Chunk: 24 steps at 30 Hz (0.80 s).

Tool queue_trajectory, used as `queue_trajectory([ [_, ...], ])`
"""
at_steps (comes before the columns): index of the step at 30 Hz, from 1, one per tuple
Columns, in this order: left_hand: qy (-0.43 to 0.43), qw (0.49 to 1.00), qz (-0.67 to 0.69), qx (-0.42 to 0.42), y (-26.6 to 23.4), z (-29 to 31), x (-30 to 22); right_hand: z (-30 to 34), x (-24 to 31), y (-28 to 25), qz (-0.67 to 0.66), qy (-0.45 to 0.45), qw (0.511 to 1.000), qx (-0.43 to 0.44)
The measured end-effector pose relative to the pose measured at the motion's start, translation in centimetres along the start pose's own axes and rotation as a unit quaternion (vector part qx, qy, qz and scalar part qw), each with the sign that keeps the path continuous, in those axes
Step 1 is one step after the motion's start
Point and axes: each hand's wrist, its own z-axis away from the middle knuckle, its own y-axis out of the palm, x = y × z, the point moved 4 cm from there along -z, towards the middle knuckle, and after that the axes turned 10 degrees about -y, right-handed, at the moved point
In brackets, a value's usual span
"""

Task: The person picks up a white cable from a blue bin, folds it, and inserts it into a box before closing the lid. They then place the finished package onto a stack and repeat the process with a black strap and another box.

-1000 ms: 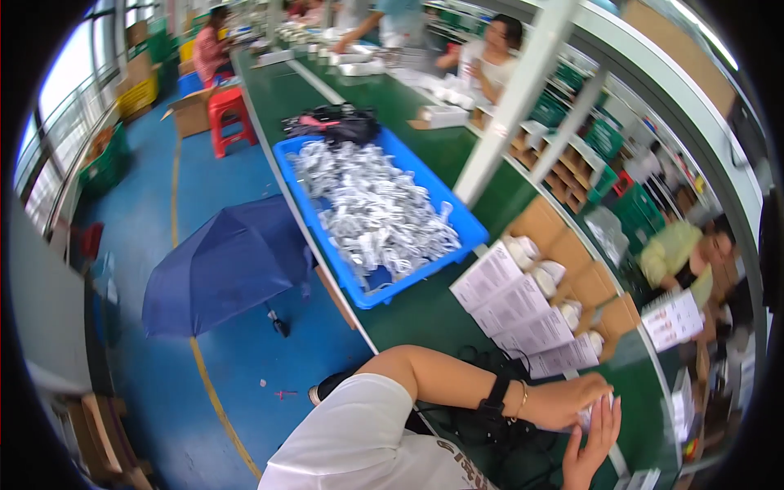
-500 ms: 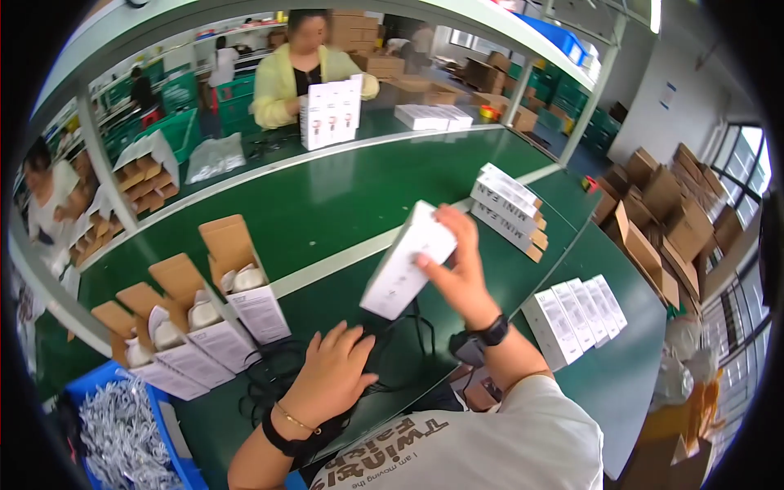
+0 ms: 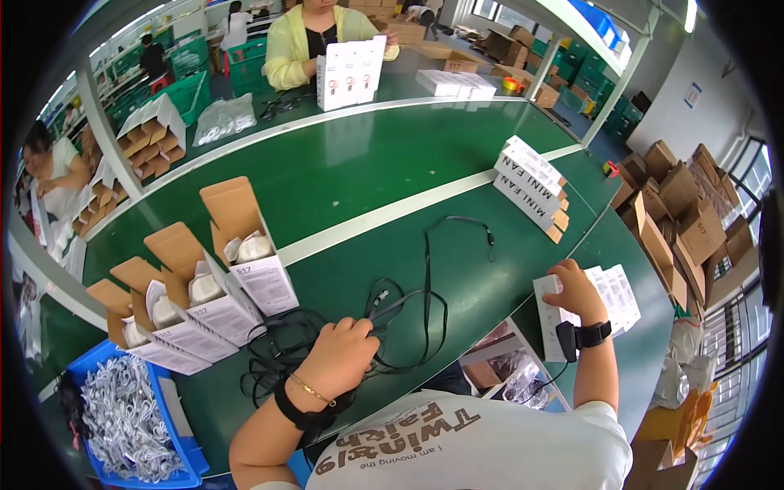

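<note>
My right hand [image 3: 578, 292] grips a white carton [image 3: 554, 331] from above, at the left end of a row of similar white cartons [image 3: 616, 298] standing on the right part of the green table. My left hand [image 3: 341, 359] rests low over the table with its fingers curled; what lies under them is hidden. Black cables [image 3: 282, 347] are tangled beside and beneath that hand. One black cable [image 3: 428, 269] loops away across the tabletop and ends in a small plug. Left of the tangle stand several open white boxes [image 3: 265, 282] with raised brown flaps and white items inside.
A blue bin [image 3: 175, 425] full of grey-white cable bundles sits at the lower left. White boxes [image 3: 527, 192] lie stacked near the pale divider strip [image 3: 367, 222]. Across the table, a person in yellow [image 3: 286, 61] handles white boxes [image 3: 349, 77]. Brown cartons [image 3: 702, 237] are piled at right.
My right hand has carried the white carton from mid-table to the right, beside the row. My left hand's spread fingers have curled in. The looped cable now shows fully.
</note>
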Motion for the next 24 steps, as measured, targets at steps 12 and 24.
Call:
queue_trajectory([
  [12, -0.066, 0.996, -0.008, -0.053, -0.2, -0.2, 1.8, -3.9, 17.1, 5.5, -0.068, -0.427, 0.901, 0.018],
  [24, -0.096, 0.899, 0.191, -0.383, -7.2, 0.7, 3.4, -9.2, 27.8, 5.6, -0.517, -0.378, 0.764, 0.07],
])
